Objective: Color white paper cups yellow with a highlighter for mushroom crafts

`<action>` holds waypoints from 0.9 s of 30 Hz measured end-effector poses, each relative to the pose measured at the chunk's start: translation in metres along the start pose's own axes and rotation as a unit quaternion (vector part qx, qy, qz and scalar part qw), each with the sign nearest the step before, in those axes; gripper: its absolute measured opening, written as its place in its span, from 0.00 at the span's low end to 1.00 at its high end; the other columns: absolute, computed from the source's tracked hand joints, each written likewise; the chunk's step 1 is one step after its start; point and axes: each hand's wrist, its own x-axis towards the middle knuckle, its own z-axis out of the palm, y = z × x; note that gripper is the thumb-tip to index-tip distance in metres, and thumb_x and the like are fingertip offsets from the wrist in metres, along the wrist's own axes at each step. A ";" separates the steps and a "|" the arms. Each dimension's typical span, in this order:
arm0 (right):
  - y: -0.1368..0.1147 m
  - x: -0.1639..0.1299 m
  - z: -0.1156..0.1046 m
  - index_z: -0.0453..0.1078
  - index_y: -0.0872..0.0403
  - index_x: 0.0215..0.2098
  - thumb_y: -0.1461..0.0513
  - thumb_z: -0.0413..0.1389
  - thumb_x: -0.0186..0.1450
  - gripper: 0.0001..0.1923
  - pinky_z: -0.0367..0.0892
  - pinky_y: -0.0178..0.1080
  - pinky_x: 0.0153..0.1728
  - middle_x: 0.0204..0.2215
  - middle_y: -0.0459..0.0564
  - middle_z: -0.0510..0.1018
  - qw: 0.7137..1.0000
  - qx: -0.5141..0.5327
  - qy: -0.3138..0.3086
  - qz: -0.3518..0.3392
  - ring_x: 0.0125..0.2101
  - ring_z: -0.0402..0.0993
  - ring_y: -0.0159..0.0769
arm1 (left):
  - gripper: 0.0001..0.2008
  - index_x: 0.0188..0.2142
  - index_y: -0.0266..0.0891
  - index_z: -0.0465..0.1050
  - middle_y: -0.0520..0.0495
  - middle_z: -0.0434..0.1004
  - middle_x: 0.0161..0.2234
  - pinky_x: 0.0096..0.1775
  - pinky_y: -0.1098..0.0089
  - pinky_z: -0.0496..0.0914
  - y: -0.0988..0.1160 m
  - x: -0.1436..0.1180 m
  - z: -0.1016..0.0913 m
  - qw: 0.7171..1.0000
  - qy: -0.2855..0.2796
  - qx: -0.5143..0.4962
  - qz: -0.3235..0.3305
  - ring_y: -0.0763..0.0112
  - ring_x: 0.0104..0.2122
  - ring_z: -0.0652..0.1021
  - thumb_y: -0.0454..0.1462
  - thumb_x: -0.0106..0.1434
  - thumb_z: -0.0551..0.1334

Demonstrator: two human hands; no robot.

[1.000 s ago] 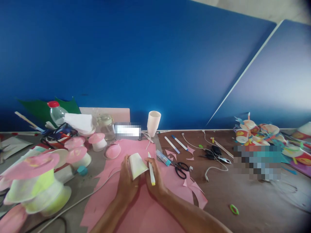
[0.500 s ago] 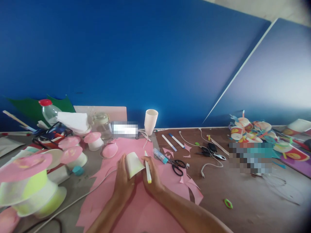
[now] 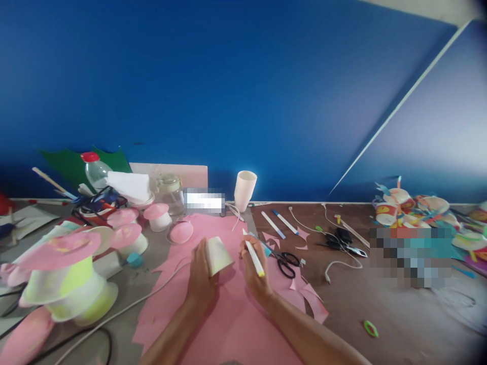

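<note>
Paper cup [image 3: 218,255], no print, L hand [image 3: 200,276]

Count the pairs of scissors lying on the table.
2: black-handled scissors on the pink paper edge right of the right hand, and green-handled scissors farther right by the cables. Clutter may hide others.

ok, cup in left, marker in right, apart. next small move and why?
Probably bring the marker back to the paper cup. The left hand holds the cup on its side over the pink sheet; the right hand grips the marker clear of it.
</note>
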 end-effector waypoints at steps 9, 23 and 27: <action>-0.013 -0.001 0.003 0.69 0.52 0.37 0.50 0.47 0.71 0.16 0.64 0.35 0.26 0.22 0.42 0.66 0.997 0.072 0.006 0.020 0.23 0.62 0.32 | 0.27 0.59 0.35 0.56 0.32 0.65 0.56 0.57 0.45 0.63 -0.004 -0.001 0.008 0.998 0.013 0.035 0.055 0.48 0.57 0.68 0.33 0.60 0.53; -0.011 -0.003 0.007 0.66 0.52 0.27 0.44 0.54 0.65 0.21 0.56 0.33 0.19 0.16 0.40 0.63 0.983 0.130 0.023 0.128 0.17 0.55 0.29 | 0.24 0.57 0.36 0.56 0.34 0.70 0.50 0.48 0.50 0.71 0.000 -0.001 0.012 0.985 0.046 0.096 0.132 0.52 0.49 0.73 0.31 0.61 0.55; -0.013 -0.002 0.007 0.64 0.52 0.25 0.44 0.53 0.65 0.22 0.55 0.33 0.20 0.16 0.40 0.61 0.982 0.134 0.025 0.132 0.18 0.55 0.29 | 0.25 0.58 0.37 0.56 0.34 0.70 0.51 0.48 0.50 0.71 0.001 -0.001 0.010 0.986 0.041 0.095 0.133 0.52 0.49 0.73 0.31 0.60 0.55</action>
